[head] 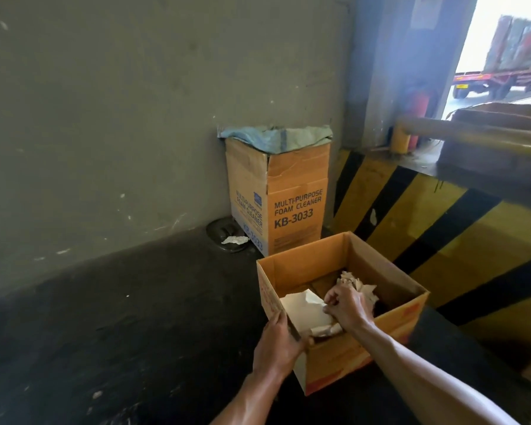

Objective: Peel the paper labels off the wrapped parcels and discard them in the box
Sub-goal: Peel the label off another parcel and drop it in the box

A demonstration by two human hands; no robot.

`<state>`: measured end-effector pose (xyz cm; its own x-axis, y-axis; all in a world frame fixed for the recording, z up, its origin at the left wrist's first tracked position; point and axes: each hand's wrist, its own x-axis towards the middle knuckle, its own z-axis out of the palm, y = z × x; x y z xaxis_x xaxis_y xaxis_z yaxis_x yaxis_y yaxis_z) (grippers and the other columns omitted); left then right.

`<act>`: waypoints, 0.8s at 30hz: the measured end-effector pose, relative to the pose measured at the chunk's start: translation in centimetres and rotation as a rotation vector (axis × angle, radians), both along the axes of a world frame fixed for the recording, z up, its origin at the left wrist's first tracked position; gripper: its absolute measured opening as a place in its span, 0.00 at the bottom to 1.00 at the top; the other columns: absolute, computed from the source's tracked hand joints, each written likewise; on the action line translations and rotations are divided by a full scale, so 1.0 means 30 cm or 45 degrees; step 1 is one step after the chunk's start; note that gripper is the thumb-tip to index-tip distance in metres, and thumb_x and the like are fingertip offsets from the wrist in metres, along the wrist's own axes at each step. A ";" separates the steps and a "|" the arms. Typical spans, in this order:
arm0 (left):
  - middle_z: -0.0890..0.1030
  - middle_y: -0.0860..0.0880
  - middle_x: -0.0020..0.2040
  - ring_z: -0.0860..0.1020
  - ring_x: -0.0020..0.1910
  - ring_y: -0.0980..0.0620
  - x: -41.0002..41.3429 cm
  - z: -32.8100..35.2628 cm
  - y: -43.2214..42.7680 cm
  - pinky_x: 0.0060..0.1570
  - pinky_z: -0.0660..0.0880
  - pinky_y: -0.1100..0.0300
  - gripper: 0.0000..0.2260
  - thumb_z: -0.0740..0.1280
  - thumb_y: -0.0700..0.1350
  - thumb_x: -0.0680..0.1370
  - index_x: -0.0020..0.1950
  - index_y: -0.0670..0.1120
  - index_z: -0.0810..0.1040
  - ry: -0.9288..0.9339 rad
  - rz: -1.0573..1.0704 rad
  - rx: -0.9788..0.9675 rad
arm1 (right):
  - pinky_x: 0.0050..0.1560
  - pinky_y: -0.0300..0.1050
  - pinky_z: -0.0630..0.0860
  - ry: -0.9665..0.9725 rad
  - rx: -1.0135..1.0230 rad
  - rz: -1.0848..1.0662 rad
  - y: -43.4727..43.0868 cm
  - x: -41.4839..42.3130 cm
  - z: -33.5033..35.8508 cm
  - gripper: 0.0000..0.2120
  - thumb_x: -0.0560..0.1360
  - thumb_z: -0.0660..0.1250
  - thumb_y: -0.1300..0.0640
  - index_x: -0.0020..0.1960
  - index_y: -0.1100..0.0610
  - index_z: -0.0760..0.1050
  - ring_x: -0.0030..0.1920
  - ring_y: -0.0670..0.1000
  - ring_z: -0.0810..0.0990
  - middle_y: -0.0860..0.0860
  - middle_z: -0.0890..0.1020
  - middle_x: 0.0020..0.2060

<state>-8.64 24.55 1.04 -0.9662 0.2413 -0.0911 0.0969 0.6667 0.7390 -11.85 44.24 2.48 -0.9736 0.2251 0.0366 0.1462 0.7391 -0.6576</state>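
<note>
Left hand [277, 343] gripping box [368, 348] rim, right hand [347, 308] pinching paper label [304, 309] inside

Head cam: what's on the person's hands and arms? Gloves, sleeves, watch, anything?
Nothing worn is in view. The left hand and right hand are bare, with no gloves, rings or tape. The left forearm and right forearm are bare down to the frame's lower edge: no sleeve, cuff, watch or wristband shows. No markings are visible.
</note>
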 end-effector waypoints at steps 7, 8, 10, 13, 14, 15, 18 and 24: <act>0.70 0.58 0.72 0.68 0.72 0.55 0.008 -0.004 -0.008 0.66 0.72 0.50 0.40 0.72 0.65 0.69 0.77 0.57 0.60 -0.028 0.041 0.004 | 0.35 0.38 0.75 0.018 -0.020 -0.037 -0.025 -0.006 -0.037 0.17 0.65 0.83 0.56 0.38 0.51 0.74 0.43 0.49 0.81 0.47 0.80 0.40; 0.71 0.57 0.71 0.68 0.72 0.55 0.010 -0.005 -0.007 0.66 0.72 0.50 0.39 0.72 0.65 0.70 0.77 0.56 0.61 -0.028 0.046 -0.001 | 0.35 0.40 0.77 0.031 -0.023 -0.036 -0.025 0.000 -0.038 0.17 0.66 0.82 0.56 0.38 0.51 0.72 0.42 0.50 0.80 0.47 0.80 0.40; 0.71 0.57 0.71 0.69 0.71 0.55 0.013 0.000 -0.005 0.66 0.72 0.52 0.38 0.73 0.63 0.70 0.76 0.56 0.62 -0.016 0.064 -0.018 | 0.37 0.47 0.79 0.051 -0.029 -0.035 -0.024 0.006 -0.040 0.17 0.68 0.80 0.54 0.38 0.51 0.71 0.40 0.51 0.79 0.48 0.79 0.38; 0.71 0.56 0.71 0.69 0.71 0.55 0.015 0.011 0.000 0.66 0.72 0.52 0.38 0.73 0.61 0.71 0.77 0.55 0.62 -0.022 0.079 -0.033 | 0.38 0.50 0.78 0.033 -0.046 -0.034 -0.026 0.007 -0.038 0.15 0.70 0.78 0.49 0.39 0.52 0.72 0.39 0.51 0.79 0.49 0.79 0.37; 0.71 0.55 0.72 0.69 0.71 0.54 0.018 0.013 0.001 0.66 0.72 0.52 0.38 0.73 0.61 0.71 0.77 0.55 0.61 -0.031 0.075 -0.030 | 0.37 0.49 0.77 0.029 -0.059 -0.029 -0.026 0.008 -0.038 0.15 0.70 0.78 0.48 0.40 0.52 0.74 0.39 0.50 0.79 0.49 0.80 0.38; 0.71 0.55 0.72 0.69 0.71 0.54 0.020 0.016 0.001 0.66 0.71 0.52 0.38 0.73 0.60 0.72 0.77 0.55 0.61 -0.037 0.074 -0.030 | 0.37 0.47 0.77 0.031 -0.060 -0.025 -0.029 0.010 -0.036 0.14 0.71 0.78 0.47 0.40 0.53 0.74 0.39 0.49 0.79 0.49 0.80 0.38; 0.71 0.55 0.72 0.68 0.72 0.54 0.028 0.023 0.001 0.66 0.70 0.52 0.36 0.73 0.59 0.73 0.77 0.54 0.62 -0.043 0.087 -0.040 | 0.36 0.45 0.74 0.052 -0.059 -0.036 -0.038 0.020 -0.030 0.14 0.74 0.74 0.45 0.39 0.52 0.75 0.38 0.49 0.78 0.48 0.80 0.37; 0.70 0.53 0.73 0.68 0.72 0.53 0.039 0.041 -0.012 0.66 0.71 0.53 0.34 0.73 0.57 0.74 0.76 0.53 0.64 -0.036 0.103 -0.045 | 0.35 0.46 0.76 0.050 -0.048 -0.063 -0.048 0.032 -0.029 0.11 0.75 0.75 0.52 0.38 0.52 0.76 0.37 0.48 0.79 0.48 0.80 0.36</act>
